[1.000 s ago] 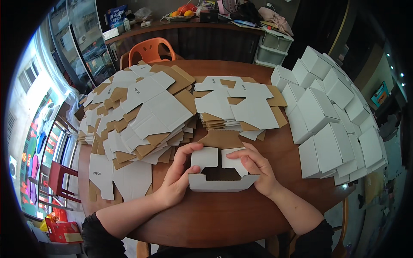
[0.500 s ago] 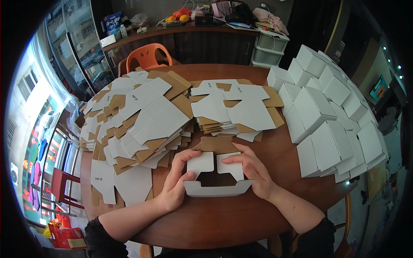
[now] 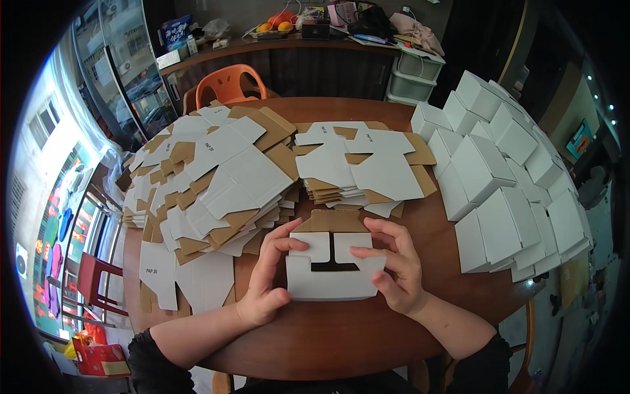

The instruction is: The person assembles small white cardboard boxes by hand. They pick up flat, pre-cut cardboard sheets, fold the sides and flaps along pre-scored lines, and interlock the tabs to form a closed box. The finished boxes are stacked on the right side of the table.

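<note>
Round wooden table (image 3: 341, 341), half-folded white box (image 3: 333, 270) now more closed, both flaps lowered

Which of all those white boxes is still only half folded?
The box between the left hand and right hand: its top flaps stand open with a dark gap, while the boxes stacked at the right are closed cubes.

Daylight enters strongly from the windows (image 3: 46, 164) on the left and blows out that side to a pale glare, while the right side and far corners fall dim. The centre is evenly lit and sharp, with soft shadows under both hands on the counter (image 3: 341, 335). Fisheye distortion bends straight edges toward the rim, which ends in a black border.
</note>
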### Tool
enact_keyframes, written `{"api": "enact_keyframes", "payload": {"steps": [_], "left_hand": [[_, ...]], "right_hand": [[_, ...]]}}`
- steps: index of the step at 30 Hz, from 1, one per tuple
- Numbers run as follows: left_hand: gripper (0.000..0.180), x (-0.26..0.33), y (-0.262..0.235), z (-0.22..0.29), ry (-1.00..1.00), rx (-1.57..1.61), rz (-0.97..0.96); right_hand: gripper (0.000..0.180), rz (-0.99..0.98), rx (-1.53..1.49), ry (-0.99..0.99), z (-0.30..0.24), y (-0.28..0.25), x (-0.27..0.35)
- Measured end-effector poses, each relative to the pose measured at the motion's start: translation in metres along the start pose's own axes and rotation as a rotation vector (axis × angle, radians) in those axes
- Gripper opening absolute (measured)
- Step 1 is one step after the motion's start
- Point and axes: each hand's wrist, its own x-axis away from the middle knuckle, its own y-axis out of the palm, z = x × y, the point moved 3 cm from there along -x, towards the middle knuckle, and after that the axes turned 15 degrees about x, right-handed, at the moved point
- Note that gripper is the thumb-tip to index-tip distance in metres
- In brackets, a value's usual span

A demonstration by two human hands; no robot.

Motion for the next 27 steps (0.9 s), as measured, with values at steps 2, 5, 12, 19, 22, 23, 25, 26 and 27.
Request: {"api": "enact_keyframes", "payload": {"steps": [2,5,12,19,22,23,25,26,27], "left_hand": [[0.059,0.001,0.001,0.003,-0.041,-0.089,0.009],[0.050,0.003,0.000,0.002,-0.103,-0.040,0.058],[0.037,0.004,-0.001,0.002,-0.086,-0.029,0.077],[0.046,0.002,0.007,0.002,-0.080,0.101,0.093],[0.061,0.001,0.004,0.001,-0.053,0.140,0.081],[0.066,0.000,0.003,0.001,-0.045,0.130,0.061],[0.071,-0.002,0.007,0.004,-0.074,0.159,0.091],[0.074,-0.003,0.008,0.005,-0.089,0.175,0.106],[0.076,-0.003,0.008,0.003,-0.109,0.180,0.106]], "right_hand": [[0.041,-0.001,-0.053,0.050,0.000,0.001,0.002],[0.033,0.005,-0.077,0.060,0.002,0.003,0.002],[0.030,0.031,-0.114,0.112,0.002,0.003,-0.003],[0.065,0.021,-0.430,0.222,0.014,0.014,0.005],[0.075,-0.014,-0.488,0.244,0.013,0.016,0.003],[0.077,-0.031,-0.506,0.257,0.012,0.015,0.002],[0.080,-0.071,-0.539,0.293,0.013,0.015,0.001],[0.081,-0.093,-0.555,0.315,0.014,0.016,0.002],[0.082,-0.116,-0.570,0.337,0.014,0.017,0.003]]}}
